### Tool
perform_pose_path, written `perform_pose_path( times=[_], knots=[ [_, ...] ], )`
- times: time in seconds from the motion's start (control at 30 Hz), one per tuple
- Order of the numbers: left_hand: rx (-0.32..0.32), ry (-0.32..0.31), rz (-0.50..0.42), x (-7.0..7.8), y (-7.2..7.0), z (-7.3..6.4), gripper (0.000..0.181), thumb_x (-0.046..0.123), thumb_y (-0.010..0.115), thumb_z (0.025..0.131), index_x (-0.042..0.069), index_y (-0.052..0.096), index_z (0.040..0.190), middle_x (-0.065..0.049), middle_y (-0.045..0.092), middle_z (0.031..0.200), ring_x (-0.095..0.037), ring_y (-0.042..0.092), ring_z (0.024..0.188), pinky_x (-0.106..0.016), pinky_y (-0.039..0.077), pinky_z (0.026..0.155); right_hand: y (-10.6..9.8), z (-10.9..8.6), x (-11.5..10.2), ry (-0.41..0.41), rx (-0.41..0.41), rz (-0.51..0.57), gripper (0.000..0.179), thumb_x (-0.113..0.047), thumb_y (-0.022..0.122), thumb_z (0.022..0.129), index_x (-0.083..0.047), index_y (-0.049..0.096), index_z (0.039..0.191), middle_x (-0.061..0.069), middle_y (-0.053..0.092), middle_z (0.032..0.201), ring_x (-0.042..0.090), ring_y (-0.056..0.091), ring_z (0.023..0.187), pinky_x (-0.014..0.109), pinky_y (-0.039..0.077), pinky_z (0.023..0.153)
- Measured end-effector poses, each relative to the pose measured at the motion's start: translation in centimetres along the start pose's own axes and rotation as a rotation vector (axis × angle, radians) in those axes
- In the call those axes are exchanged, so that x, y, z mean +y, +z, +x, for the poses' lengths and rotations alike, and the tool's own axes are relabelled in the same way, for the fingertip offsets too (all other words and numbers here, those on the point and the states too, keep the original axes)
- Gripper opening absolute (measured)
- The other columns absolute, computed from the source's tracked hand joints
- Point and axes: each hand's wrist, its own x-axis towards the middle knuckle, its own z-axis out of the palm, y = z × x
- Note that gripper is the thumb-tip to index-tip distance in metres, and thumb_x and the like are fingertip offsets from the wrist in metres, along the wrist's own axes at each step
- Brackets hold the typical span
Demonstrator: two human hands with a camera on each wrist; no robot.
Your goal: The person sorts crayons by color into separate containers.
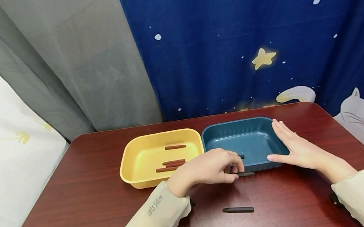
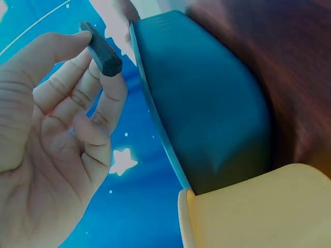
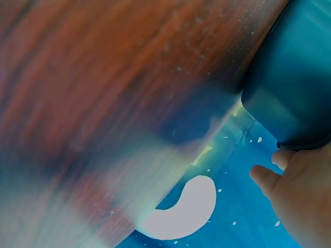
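Observation:
My left hand (image 1: pixel 210 167) pinches a black six-sided crayon (image 1: pixel 245 174) between thumb and fingertips, at the near rim of the blue bin (image 1: pixel 218 125). In the left wrist view the held crayon (image 2: pixel 105 51) shows its blunt end. My right hand (image 1: pixel 299 149) rests on the blue bin's right rim with fingers stretched out. Part of another dark crayon (image 1: pixel 241 156) shows inside that bin, mostly hidden behind my left hand. A further black crayon (image 1: pixel 238 210) lies on the table, nearer to me.
Left of the blue bin, and touching it, stands a yellow bin (image 1: pixel 133 167) with several reddish-brown crayons (image 1: pixel 175 147) lying in it. Both bins sit toward the back of the dark red table (image 1: pixel 76 206). A blue curtain (image 1: pixel 211 47) and a grey curtain (image 1: pixel 91 64) hang behind.

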Motion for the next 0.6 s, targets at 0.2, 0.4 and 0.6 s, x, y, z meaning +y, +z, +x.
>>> perform_pose_path(
  times=[0.2, 0.4, 0.6],
  knots=[
    [0.065, 0.014, -0.003, -0.5, -0.4, 0.4, 0.013, 0.014, 0.065, 0.093, 0.015, 0.071, 0.105, 0.007, 0.065, 0.092, 0.002, 0.055, 0.074, -0.008, 0.042, 0.072, -0.1, -0.1, 0.1, 0.000, 0.002, -0.009, 0.112, -0.052, 0.069, 0.088, -0.005, -0.003, 0.159, 0.015, -0.007, 0.168, 0.042, -0.005, 0.154, 0.074, 0.011, 0.113],
    [0.165, -0.033, -0.021, -1.0, -0.5, 0.7, 0.013, 0.013, 0.066, 0.092, 0.014, 0.071, 0.104, 0.005, 0.066, 0.093, -0.003, 0.057, 0.075, -0.011, 0.043, 0.072, 0.1, 0.1, 0.0, -0.002, 0.000, -0.017, 0.112, -0.053, 0.068, 0.088, -0.006, -0.004, 0.159, 0.016, -0.006, 0.168, 0.041, -0.005, 0.154, 0.073, 0.011, 0.114],
    [0.191, -0.128, -0.012, -1.8, -0.1, 0.7, 0.013, 0.013, 0.067, 0.092, 0.014, 0.071, 0.104, 0.005, 0.066, 0.092, -0.003, 0.053, 0.069, -0.013, 0.043, 0.067, 0.1, 0.1, 0.1, 0.003, -0.001, -0.015, 0.111, -0.053, 0.068, 0.088, -0.006, -0.003, 0.160, 0.016, -0.006, 0.168, 0.042, -0.005, 0.154, 0.074, 0.010, 0.114]
  ],
)
